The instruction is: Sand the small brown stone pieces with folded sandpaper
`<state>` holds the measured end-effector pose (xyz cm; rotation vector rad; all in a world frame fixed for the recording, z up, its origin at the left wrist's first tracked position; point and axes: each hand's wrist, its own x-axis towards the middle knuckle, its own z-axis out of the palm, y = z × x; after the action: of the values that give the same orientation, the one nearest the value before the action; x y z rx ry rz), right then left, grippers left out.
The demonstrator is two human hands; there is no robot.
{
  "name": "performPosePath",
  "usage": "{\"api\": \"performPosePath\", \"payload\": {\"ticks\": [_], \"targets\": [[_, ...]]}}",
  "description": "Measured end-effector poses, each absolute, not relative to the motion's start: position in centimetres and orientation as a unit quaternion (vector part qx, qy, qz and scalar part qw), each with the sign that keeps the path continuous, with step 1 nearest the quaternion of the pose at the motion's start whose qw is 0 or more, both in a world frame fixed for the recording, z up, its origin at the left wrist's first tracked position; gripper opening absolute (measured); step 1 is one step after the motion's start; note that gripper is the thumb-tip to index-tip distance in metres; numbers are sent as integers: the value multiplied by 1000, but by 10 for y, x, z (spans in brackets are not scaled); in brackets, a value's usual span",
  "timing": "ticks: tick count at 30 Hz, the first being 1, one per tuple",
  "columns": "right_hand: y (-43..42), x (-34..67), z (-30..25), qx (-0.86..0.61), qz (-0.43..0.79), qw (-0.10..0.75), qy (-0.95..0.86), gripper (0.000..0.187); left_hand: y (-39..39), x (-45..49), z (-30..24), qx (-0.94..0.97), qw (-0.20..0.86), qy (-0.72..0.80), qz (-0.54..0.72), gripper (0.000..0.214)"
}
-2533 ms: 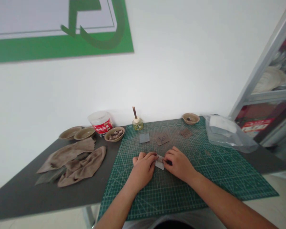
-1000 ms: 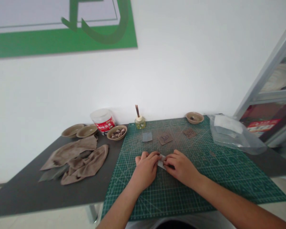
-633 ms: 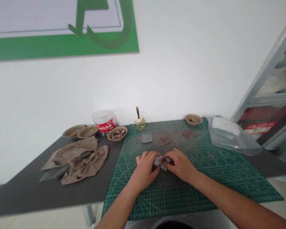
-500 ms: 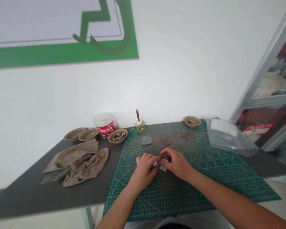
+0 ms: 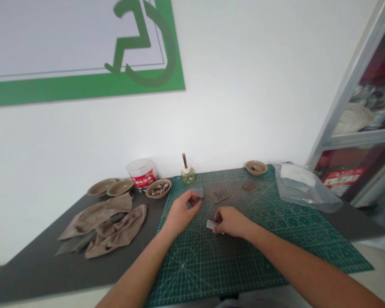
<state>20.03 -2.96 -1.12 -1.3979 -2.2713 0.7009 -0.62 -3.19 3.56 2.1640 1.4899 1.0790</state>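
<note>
My right hand (image 5: 231, 221) is closed in a pinch on a small light-grey piece of sandpaper (image 5: 211, 224), low over the green cutting mat (image 5: 182, 266). Its fingers cover part of the piece. My left hand (image 5: 183, 212) is away from it, with thumb and forefinger curved and a little apart. Nothing shows between them. Just beyond those fingertips lies a grey square (image 5: 199, 191), partly covered by the hand. A brown square marked 320 (image 5: 219, 194) and another brown marked square (image 5: 250, 187) rest farther back on the mat.
Left are brown cloths (image 5: 115, 231), a bowl of nut-like pieces (image 5: 158, 188), two more bowls (image 5: 120, 187) and a red-labelled tub (image 5: 142, 174). A small bottle with sticks (image 5: 188, 174), a bowl (image 5: 256, 167) and a clear plastic bag (image 5: 304, 188) stand along the back and right.
My left hand has left the grey piece and moved back and left to the grey square. My right hand keeps hold of the piece. The view has tilted up slightly.
</note>
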Motion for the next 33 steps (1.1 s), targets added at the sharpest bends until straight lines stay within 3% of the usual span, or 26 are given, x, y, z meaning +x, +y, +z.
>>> {"api": "performPosePath", "payload": {"ticks": [4, 12, 19, 27, 33], "targets": [[-17, 207, 1, -465, 250, 218, -821, 6, -8, 3, 39, 750, 159, 514, 384, 11], [21, 231, 0, -391, 331, 292, -808, 30, 8, 14, 9, 750, 192, 504, 383, 12], [25, 234, -15, -389, 361, 366, -765, 16, 7, 6, 7, 776, 210, 490, 337, 12], [20, 236, -11, -410, 326, 334, -783, 29, 8, 2, 3, 782, 241, 475, 324, 10], [20, 237, -12, -356, 270, 257, -857, 10, 9, 4, -1, 770, 265, 481, 324, 15]]}}
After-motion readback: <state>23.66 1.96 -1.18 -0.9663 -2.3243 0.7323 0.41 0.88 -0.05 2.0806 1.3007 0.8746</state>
